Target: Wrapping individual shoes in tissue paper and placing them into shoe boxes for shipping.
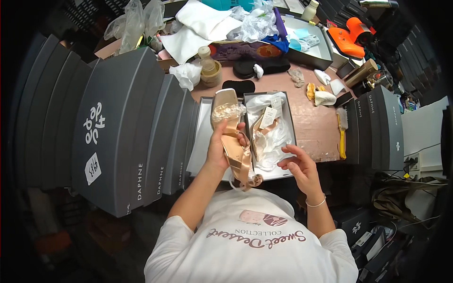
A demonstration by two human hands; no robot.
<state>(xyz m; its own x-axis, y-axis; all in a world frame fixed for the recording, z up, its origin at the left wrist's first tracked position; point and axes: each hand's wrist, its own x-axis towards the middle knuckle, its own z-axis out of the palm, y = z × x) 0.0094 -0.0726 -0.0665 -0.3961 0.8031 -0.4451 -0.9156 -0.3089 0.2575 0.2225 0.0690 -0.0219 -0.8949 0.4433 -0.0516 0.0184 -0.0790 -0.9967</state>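
My left hand (219, 148) grips a tan sandal (231, 141) with a satin ankle strap and a sparkling band across the toe. The sandal is held over the left part of an open shoe box (200, 155), its toe pointing away from me. In the box's right part, a second sandal (258, 134) with a white paper tag (268, 118) lies among white tissue paper (271, 153). My right hand (299, 165) hovers by the near right corner of the box, fingers apart and holding nothing.
Dark grey shoe boxes (122, 122) stand in a row at left, more (377, 127) at right. A yellow-handled brush (341, 134) lies on the table's right side. Behind are a small bottle (206, 59), cloths (324, 98), a black tray (309, 45) and an orange tool (347, 40).
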